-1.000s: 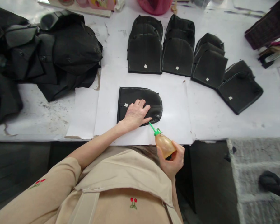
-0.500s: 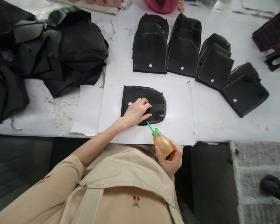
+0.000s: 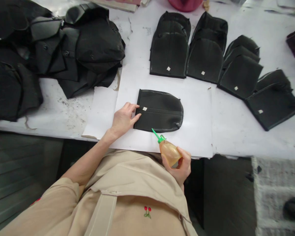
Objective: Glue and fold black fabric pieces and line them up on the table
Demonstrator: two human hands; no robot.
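Note:
A black rounded fabric piece (image 3: 159, 116) with a small white tag near its straight edge lies flat on white paper in front of me. My left hand (image 3: 125, 118) is at that straight left edge, its thumb and fingers apart and the tips touching the border. In my right hand (image 3: 180, 167) is a squeeze bottle (image 3: 170, 152) of amber liquid with a green nozzle. My fingers wrap around its body, and the nozzle tip points at the near edge of the black piece. Whether the tip touches the edge, I cannot tell.
Several stacks of similar black pieces (image 3: 169, 54) fan out along the back right of the white table. A heap of black fabric parts (image 3: 93, 46) covers the left side. A pink container (image 3: 185, 4) stands at the far edge. A grey woven mat (image 3: 277, 183) lies lower right.
My left hand has slid left from the middle of the black piece to its straight edge. The bottle's nozzle has shifted slightly left along the near edge. The view has turned a little.

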